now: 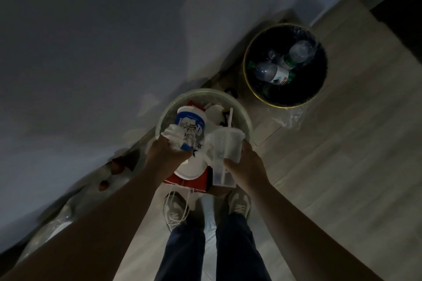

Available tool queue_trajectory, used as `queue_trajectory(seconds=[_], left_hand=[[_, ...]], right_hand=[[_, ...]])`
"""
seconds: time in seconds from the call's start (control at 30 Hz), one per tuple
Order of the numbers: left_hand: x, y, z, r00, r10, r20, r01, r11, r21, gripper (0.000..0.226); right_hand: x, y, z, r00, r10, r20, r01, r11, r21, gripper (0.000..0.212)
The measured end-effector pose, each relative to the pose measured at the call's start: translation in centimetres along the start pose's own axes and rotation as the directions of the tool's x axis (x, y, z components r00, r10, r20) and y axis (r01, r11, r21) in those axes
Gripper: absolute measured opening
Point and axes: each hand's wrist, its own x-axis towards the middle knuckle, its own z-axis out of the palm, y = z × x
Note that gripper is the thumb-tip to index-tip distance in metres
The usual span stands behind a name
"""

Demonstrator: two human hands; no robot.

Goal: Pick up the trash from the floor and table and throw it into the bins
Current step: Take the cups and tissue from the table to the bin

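My left hand (166,153) grips a blue-and-white paper cup (191,129) together with crumpled white tissue (174,136), held over the white bin (245,118). My right hand (245,164) grips a clear plastic cup (225,143) with a straw, just above the same bin's near rim. The white bin holds paper trash, a white lid and a red box (194,181). To the right stands a black bin (247,57) with a gold rim, holding plastic bottles (274,73).
Both bins stand against a pale wall (91,41) on a light wood floor (342,155). My feet in sneakers (238,204) stand just before the white bin. Dim clutter and clear plastic lie along the wall at lower left (57,223).
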Motion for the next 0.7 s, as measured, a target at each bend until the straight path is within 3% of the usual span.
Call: queue_trajectory(seconds=[0.07,0.4,0.7], left_hand=[[0.8,0.1,0.1,1.000,0.002,-0.010,-0.002,0.999,0.044,0.039],[4.5,0.4,1.9,0.999,-0.042,-0.031,0.049,0.961,0.272,0.059],[5.1,0.0,2.5,0.999,-0.046,-0.001,0.044,0.964,0.262,0.080]], right_hand=[[0.6,0.0,0.4,0.999,-0.021,-0.027,0.020,0.999,-0.045,0.067],[3.2,-1.3,3.8,0.999,0.031,-0.039,-0.036,0.988,-0.151,0.082],[4.2,-1.7,3.7,0.995,0.101,-0.008,-0.101,0.976,-0.192,0.084]])
